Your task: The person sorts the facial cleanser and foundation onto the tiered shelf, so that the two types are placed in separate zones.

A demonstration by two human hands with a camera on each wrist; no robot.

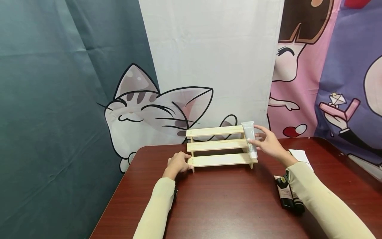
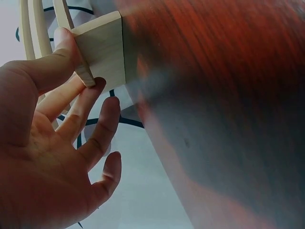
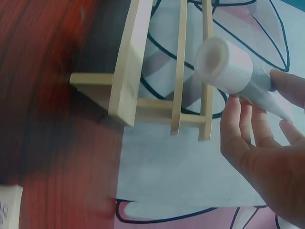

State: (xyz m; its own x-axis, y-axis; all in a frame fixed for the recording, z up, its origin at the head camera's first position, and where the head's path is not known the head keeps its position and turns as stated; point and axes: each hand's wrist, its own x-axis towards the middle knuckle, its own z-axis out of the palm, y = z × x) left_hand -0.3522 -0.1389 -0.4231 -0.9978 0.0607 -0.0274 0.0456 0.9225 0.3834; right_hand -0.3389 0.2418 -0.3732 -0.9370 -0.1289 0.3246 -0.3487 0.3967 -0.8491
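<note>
A pale wooden three-tier rack (image 1: 219,161) stands at the back of the table. My left hand (image 1: 177,162) is at its left end; in the left wrist view the thumb lies on a shelf plank's edge and fingers curl beneath it, pinching the plank (image 2: 85,62). My right hand (image 1: 270,144) holds a clear, greyish squeeze tube (image 1: 250,137) upright, white cap down, at the rack's right end. In the right wrist view the round white cap (image 3: 224,64) points toward the camera, overlapping the upper planks, with thumb and fingers on either side of the tube.
Dark-capped tubes (image 1: 286,194) lie on the table (image 1: 215,205) beside my right forearm, partly hidden by the sleeve. A white item (image 1: 301,157) rests behind that wrist. A printed cartoon curtain (image 1: 209,59) hangs right behind the table's far edge.
</note>
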